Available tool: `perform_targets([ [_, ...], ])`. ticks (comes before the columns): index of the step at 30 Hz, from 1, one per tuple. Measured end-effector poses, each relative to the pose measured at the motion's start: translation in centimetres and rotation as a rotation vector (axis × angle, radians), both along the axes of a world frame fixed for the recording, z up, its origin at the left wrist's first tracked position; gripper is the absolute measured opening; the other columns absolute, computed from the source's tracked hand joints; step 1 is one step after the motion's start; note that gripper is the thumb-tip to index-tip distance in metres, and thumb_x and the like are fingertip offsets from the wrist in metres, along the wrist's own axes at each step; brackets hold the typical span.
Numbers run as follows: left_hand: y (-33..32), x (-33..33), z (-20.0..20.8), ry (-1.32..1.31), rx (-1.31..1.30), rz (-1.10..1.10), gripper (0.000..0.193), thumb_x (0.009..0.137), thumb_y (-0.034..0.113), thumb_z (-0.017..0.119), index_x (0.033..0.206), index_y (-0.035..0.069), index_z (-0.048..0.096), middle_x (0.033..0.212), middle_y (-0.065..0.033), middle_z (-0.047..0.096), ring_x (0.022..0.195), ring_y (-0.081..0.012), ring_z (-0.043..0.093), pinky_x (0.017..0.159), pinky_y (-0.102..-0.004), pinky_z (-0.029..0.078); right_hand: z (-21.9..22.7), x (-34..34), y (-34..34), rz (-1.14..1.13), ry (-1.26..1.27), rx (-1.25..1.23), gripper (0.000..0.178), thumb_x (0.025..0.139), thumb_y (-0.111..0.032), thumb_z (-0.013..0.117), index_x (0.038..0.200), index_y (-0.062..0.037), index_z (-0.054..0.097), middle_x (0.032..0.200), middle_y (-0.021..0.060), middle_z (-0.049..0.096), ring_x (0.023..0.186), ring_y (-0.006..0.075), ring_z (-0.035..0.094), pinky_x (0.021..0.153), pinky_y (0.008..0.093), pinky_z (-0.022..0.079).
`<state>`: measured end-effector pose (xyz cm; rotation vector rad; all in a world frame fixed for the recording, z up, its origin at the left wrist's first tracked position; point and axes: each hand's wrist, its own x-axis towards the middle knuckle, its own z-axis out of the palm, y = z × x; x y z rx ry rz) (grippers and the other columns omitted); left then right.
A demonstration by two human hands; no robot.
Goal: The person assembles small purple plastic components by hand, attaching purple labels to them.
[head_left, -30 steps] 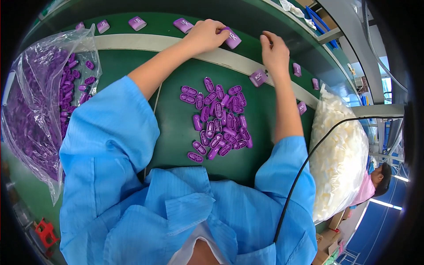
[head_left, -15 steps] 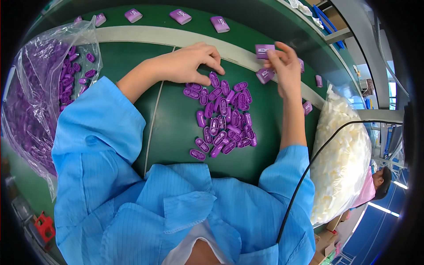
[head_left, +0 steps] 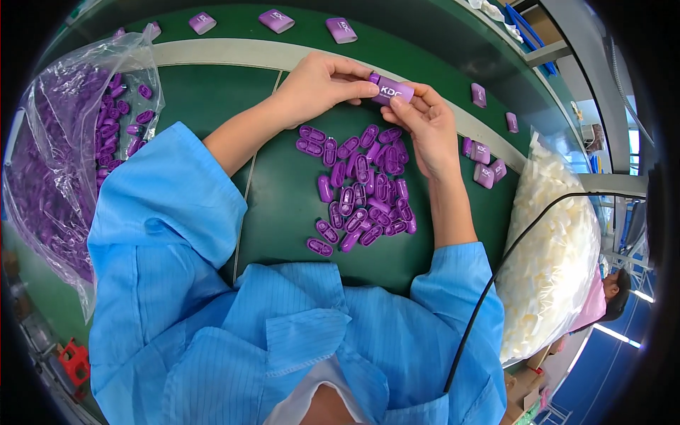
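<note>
The left hand [head_left: 322,83] pinched a purple cap [head_left: 374,78] at the end of the purple case [head_left: 395,90] gripped by the right hand [head_left: 429,126], beyond a pile of caps [head_left: 362,170], with a black cable [head_left: 494,275] crossing before a bag of white bits [head_left: 549,265].

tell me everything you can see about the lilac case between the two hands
The lilac case is small and flattish with rounded edges, smooth and plastic-looking, with white lettering facing up. It is held raised, tilting slightly down to the right. The right hand grips its right part, thumb on the face. A darker purple piece shows at its left end, at the left hand's fingertips; how far in it sits is unclear.
</note>
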<state>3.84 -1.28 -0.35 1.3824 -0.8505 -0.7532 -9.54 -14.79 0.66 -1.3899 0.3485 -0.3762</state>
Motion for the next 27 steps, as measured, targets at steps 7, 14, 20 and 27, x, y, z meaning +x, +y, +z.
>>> perform_targets([
  [7, 0.6, -0.1, 0.4, -0.118, 0.017, 0.045, 0.025, 0.077, 0.011, 0.067, 0.096, -0.005, 0.063, 0.081, -0.0105, 0.066, 0.071, -0.0125, 0.063, 0.066, -0.0243, 0.052, -0.3, 0.0, 0.5, -0.016, -0.07, -0.095, 0.025, 0.079, 0.003, 0.06, 0.103, 0.006, 0.053, 0.092, 0.0134, 0.061, 0.077, 0.0152, 0.062, 0.071, 0.0232, 0.052],
  [14, 0.7, -3.0, -0.3, -0.65, -0.04, 0.298, 0.028, 0.082, 0.008, 0.06, 0.108, -0.004, 0.057, 0.078, -0.0152, 0.065, 0.067, -0.0137, 0.063, 0.06, -0.0241, 0.05, -0.1, -0.1, 1.8, -0.118, -0.077, -0.138, 0.025, 0.078, 0.004, 0.061, 0.102, 0.0084, 0.053, 0.091, 0.0154, 0.061, 0.077, 0.0169, 0.063, 0.071, 0.024, 0.053],
  [20, 0.5, -3.5, 0.5, -0.69, 0.002, 0.329, 0.033, 0.085, 0.011, 0.053, 0.116, -0.001, 0.052, 0.076, -0.016, 0.063, 0.063, -0.0201, 0.061, 0.058, -0.0295, 0.046, -0.1, 0.4, 2.0, -0.172, -0.108, -0.059, 0.025, 0.08, 0.002, 0.061, 0.101, 0.0097, 0.052, 0.092, 0.0166, 0.061, 0.078, 0.0177, 0.063, 0.071, 0.0241, 0.053],
  [27, 0.7, -2.7, 0.3, -0.642, 0.134, 0.15, 0.034, 0.085, 0.006, 0.047, 0.117, -0.004, 0.049, 0.086, -0.022, 0.06, 0.074, -0.0317, 0.06, 0.066, -0.0339, 0.046, 0.3, 0.5, 0.8, 0.003, 0.095, -0.056, 0.025, 0.083, -0.003, 0.058, 0.105, 0.0078, 0.051, 0.092, 0.0151, 0.062, 0.076, 0.0162, 0.063, 0.069, 0.0226, 0.053],
])
